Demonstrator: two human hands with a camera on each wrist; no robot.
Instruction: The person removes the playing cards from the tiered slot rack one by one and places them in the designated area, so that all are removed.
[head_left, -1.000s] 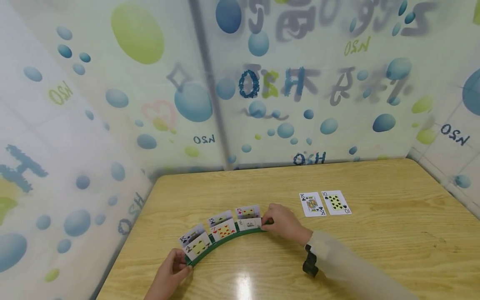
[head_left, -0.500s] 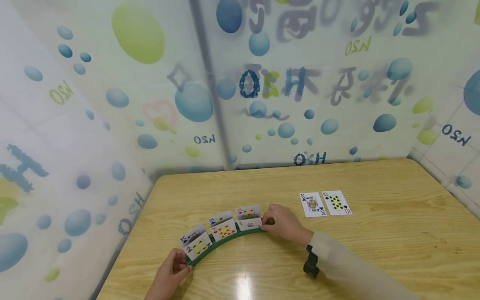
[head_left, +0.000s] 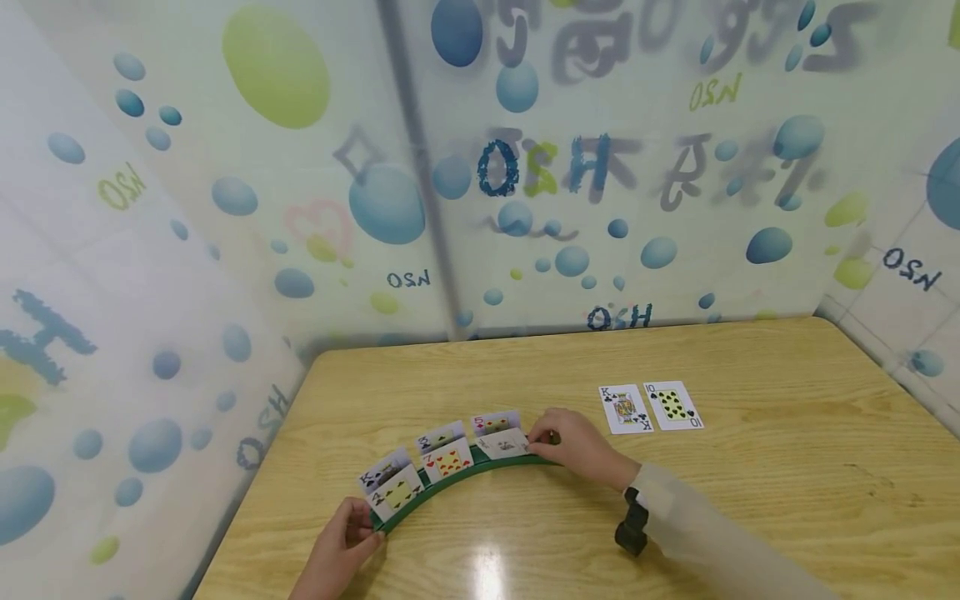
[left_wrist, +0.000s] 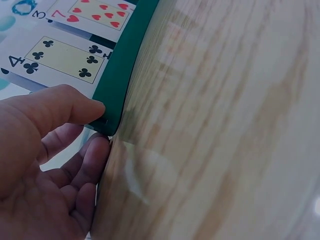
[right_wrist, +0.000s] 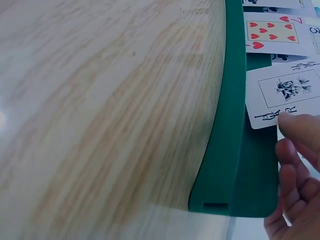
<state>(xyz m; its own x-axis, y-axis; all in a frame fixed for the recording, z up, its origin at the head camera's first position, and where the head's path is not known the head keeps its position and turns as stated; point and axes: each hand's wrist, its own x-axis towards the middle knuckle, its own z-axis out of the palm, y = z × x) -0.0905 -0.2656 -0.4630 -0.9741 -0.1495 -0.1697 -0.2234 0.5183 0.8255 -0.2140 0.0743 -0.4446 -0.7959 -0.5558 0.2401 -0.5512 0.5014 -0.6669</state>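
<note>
A curved green card holder [head_left: 534, 461] stands on the table with playing cards in two rows. My left hand [head_left: 341, 542] pinches its left end, thumb on the green edge in the left wrist view. My right hand [head_left: 581, 447] pinches a joker [right_wrist: 287, 90] by its corner, thumb on its face. The joker leans tilted at the holder's right part. Left of it in the front row are a seven of hearts [head_left: 447, 461] and a four of clubs [left_wrist: 65, 57]. Behind stand a king [head_left: 382, 472], a three [head_left: 441, 436] and a five of diamonds [head_left: 495, 423].
Two cards lie face up on the wooden table [head_left: 735, 500], right of the holder: a king [head_left: 624, 408] and a black ten [head_left: 672, 405]. A patterned wall [head_left: 525, 275] stands behind the table, with another along its left side.
The joker has tipped back and shifted slightly right with my right hand, baring more of the holder's right end. My left hand has stayed put.
</note>
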